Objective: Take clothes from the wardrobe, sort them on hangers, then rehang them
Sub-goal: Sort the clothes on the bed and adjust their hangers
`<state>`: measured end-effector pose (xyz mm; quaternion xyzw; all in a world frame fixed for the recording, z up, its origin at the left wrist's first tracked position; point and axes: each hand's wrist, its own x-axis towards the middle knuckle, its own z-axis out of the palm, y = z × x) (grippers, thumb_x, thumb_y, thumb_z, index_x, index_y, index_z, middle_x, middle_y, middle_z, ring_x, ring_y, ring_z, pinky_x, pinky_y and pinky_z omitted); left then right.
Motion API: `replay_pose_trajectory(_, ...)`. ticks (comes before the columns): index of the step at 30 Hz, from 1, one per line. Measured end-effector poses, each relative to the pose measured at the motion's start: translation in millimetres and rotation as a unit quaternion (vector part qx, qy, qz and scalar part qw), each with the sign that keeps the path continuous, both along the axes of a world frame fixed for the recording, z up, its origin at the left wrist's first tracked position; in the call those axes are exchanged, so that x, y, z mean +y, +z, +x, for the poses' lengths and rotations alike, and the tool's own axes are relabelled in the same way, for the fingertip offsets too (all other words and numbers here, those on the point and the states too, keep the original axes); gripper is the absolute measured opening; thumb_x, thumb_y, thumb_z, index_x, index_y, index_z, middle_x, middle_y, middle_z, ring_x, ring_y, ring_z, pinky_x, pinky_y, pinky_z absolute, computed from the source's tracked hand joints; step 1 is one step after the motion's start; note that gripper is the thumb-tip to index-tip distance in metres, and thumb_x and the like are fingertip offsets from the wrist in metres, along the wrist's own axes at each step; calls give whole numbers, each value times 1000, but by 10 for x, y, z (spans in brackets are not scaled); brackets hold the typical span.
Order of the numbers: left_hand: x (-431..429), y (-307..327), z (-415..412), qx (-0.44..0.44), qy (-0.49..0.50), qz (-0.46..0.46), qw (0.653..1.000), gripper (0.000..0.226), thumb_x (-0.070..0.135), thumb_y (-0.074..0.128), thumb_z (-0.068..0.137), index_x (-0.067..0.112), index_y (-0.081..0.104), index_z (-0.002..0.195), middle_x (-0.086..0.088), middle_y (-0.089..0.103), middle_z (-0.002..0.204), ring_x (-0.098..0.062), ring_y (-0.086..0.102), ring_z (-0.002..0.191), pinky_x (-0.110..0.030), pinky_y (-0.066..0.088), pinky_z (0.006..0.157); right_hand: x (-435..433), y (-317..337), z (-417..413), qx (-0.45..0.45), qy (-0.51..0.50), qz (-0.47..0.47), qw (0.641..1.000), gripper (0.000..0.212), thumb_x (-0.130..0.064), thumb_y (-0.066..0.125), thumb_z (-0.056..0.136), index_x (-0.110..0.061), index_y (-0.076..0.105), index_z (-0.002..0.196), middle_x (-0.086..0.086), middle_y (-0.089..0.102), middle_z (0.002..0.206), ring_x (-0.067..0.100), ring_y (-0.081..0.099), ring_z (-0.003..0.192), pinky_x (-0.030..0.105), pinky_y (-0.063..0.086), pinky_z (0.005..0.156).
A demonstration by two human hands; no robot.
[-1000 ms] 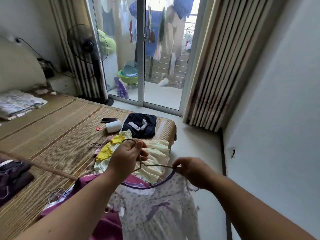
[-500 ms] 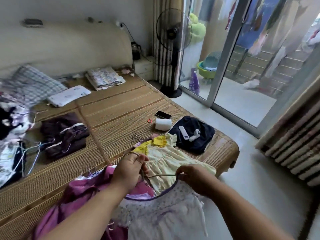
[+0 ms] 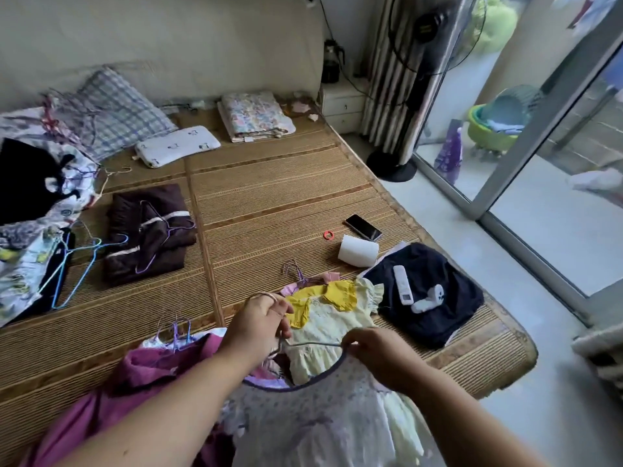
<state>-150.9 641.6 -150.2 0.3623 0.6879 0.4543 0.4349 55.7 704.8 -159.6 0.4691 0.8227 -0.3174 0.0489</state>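
Note:
I hold a thin wire hanger (image 3: pixel 313 345) over the bed's near edge. My left hand (image 3: pixel 259 326) grips it at the hook. My right hand (image 3: pixel 374 355) pinches the hanger's arm together with the purple-trimmed neckline of a white dotted dress (image 3: pixel 313 419). That dress hangs below both hands. Behind them a yellow dress (image 3: pixel 323 318) lies flat on the mat, and a magenta garment (image 3: pixel 141 375) lies at the lower left with several hangers on it.
On the woven bed mat (image 3: pixel 269 197) lie a folded brown garment with hangers (image 3: pixel 148 234), blue hangers (image 3: pixel 77 264), a clothes heap (image 3: pixel 30 210), a phone (image 3: pixel 362 227), a white roll (image 3: pixel 358 251) and a navy garment with remotes (image 3: pixel 424 298). A fan (image 3: pixel 424 45) stands by the glass door.
My view has swung left, from the balcony door to the bed and its headboard. Both hands keep the same hold on the hanger and the dotted dress.

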Motion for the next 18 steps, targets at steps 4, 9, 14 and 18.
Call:
replay_pose_trajectory(4,524,-90,-110,-88,51,-41,994,26,13,40,100,7,60,84,-6,58,69,-21,57,64,-15,44,43,674,-205,-90,6,20,-20,1000,24,-28,57,92,-26,64,114,-2,66,105,17,61,99,20,38,74)
replay_pose_trajectory(9,1095,-567,-276,-50,112,-74,990,27,11,44,98,16,65,81,-1,62,72,-18,56,65,-25,46,59,1710,-641,-247,25,16,-44,999,39,-40,56,90,-31,53,129,-1,61,122,17,60,109,28,46,91)
replay_pose_trajectory(14,1442,-1301,-271,-34,178,-129,975,30,6,45,97,18,63,76,1,62,66,-16,56,62,-27,46,63,2553,-1413,-504,-62,49,-66,995,50,-41,57,89,-34,43,136,6,57,130,26,56,113,30,46,89)
replay_pose_trajectory(18,1669,-1810,-275,-37,190,-165,967,30,12,49,97,20,64,72,6,62,59,-12,55,59,-23,44,60,2865,-2053,-797,-98,99,-75,987,54,-38,55,90,-35,35,140,1,47,140,24,48,123,24,38,84)
